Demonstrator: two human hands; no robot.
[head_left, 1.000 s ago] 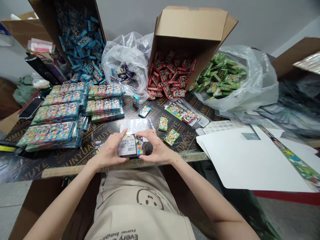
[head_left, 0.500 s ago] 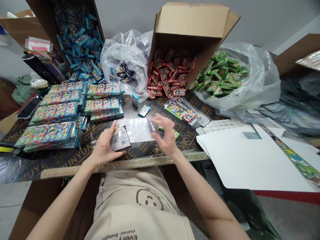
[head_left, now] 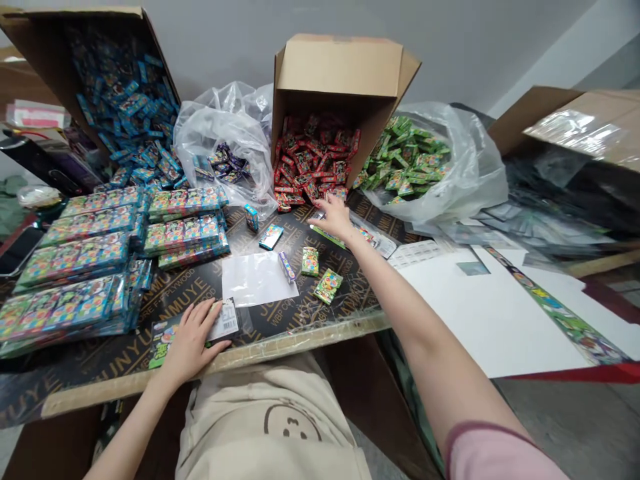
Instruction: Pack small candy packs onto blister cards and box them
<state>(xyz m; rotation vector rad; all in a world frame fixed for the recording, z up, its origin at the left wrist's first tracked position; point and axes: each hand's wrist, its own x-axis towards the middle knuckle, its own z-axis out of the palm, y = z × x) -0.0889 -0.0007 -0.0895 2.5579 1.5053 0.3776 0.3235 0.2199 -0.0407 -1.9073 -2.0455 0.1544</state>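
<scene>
My left hand (head_left: 195, 337) lies with spread fingers on a printed card in clear wrap (head_left: 227, 320) near the table's front edge. My right hand (head_left: 331, 217) reaches out with its fingers apart, at the front of the red packets (head_left: 315, 160) spilling from a carton. Between the hands is a white sheet (head_left: 253, 277) with a purple box (head_left: 287, 267) on its right part. Two green boxes, one upper (head_left: 310, 261) and one lower (head_left: 329, 286), lie to its right. Behind the sheet are a standing blue box (head_left: 251, 217) and a flat blue box (head_left: 271, 237).
Stacks of wrapped packs (head_left: 75, 257) fill the left side. A carton of blue boxes (head_left: 125, 100), a bag of purple boxes (head_left: 227, 162) and a bag of green boxes (head_left: 410, 157) stand behind. White boards (head_left: 450, 320) overhang at right.
My right hand has moved away from the purple box, up towards the red packets. My left hand has shifted lower with the card, off the white sheet. The camera view has turned right.
</scene>
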